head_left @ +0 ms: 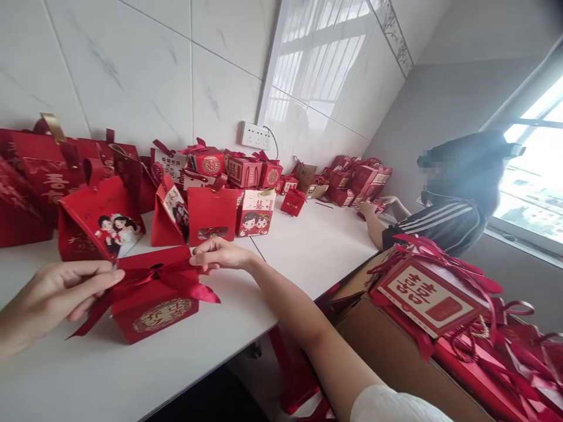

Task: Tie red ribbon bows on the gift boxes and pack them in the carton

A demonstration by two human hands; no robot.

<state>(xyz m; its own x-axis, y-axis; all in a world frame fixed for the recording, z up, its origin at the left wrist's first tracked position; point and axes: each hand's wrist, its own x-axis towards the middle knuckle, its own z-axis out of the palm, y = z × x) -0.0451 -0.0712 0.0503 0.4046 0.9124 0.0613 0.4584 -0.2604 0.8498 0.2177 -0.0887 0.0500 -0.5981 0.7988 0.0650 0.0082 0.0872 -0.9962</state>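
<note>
A small red gift box (153, 310) with a gold emblem on its front stands on the white table (308, 246) before me. A red satin ribbon (176, 281) is tied in a bow across its top. My left hand (57, 293) pinches the left end of the ribbon at the box's left corner. My right hand (217, 255) pinches the ribbon at the box's right top edge. Both hands have their fingers pressed together on the ribbon.
Several red gift boxes and bags (101, 225) crowd the back of the table along the tiled wall. A cardboard carton (396, 357) of flat red boxes with ribbons stands at the right. Another person (448, 217) works at the table's far end near a window.
</note>
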